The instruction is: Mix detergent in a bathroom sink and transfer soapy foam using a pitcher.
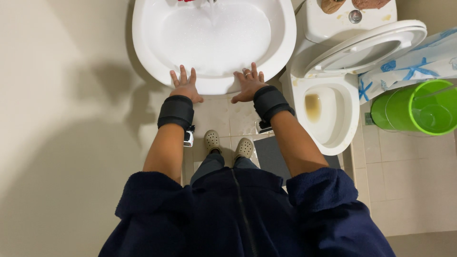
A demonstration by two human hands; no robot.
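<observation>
My left hand [184, 85] lies flat, palm down, on the front rim of a white washbasin [143, 43], fingers spread. A little to its right, my right hand [247, 83] rests the same way on the rim, a ring on one finger. Neither hand holds anything. Each wrist carries a black band. Water runs from the tap at the top of the basin and fills the bowl with foamy water.
A white toilet [328, 114] with its seat and lid raised stands to the right. Beyond it are a green bucket [419, 109] and a curtain with blue starfish [409, 66]. A beige wall is at left; my feet in beige clogs [228, 145] stand on tile.
</observation>
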